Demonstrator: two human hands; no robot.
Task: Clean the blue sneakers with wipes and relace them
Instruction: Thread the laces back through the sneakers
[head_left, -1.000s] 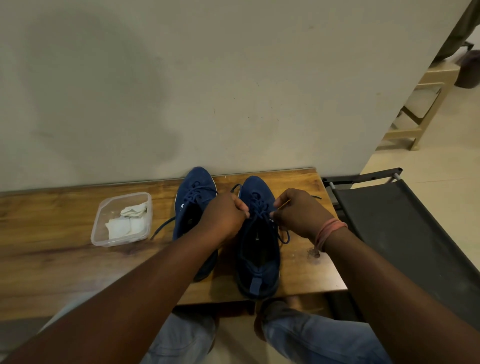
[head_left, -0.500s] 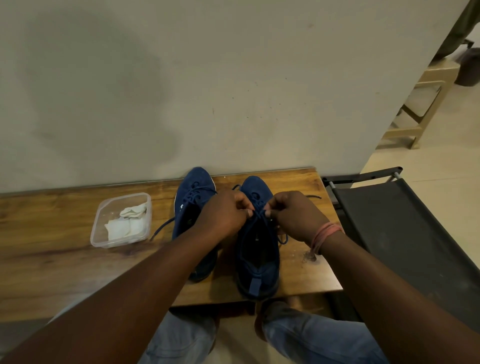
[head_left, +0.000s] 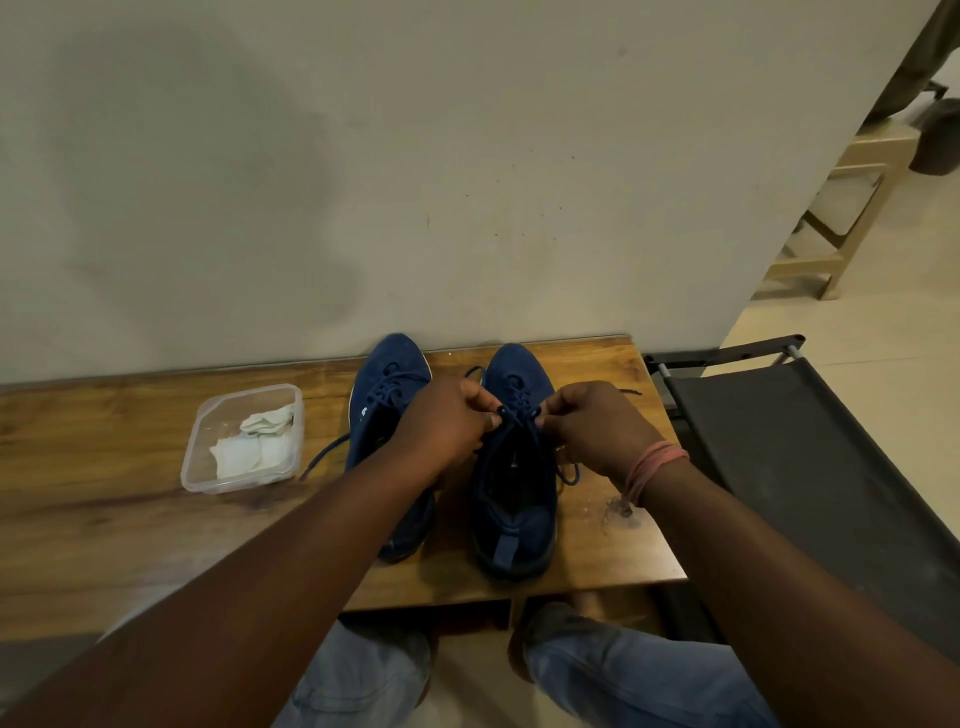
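Two blue sneakers stand side by side on a wooden table (head_left: 104, 519), toes toward the wall. The left sneaker (head_left: 387, 374) is laced, with a loose lace end trailing left on the wood. Over the right sneaker (head_left: 517, 514), my left hand (head_left: 447, 423) and my right hand (head_left: 597, 426) each pinch a strand of its dark blue lace (head_left: 514, 413) above the eyelets. The hands sit close together, fingers closed on the lace. My left forearm hides part of the left sneaker.
A clear plastic container (head_left: 200, 452) with crumpled white wipes (head_left: 254, 441) sits left of the sneakers. A dark folding cot (head_left: 805, 467) stands to the right of the table. The wall is right behind the shoes. My knees in jeans are below the table edge.
My hands have drawn closer together over the right sneaker's laces and shifted slightly toward the toe. The sneakers and the container have not moved.
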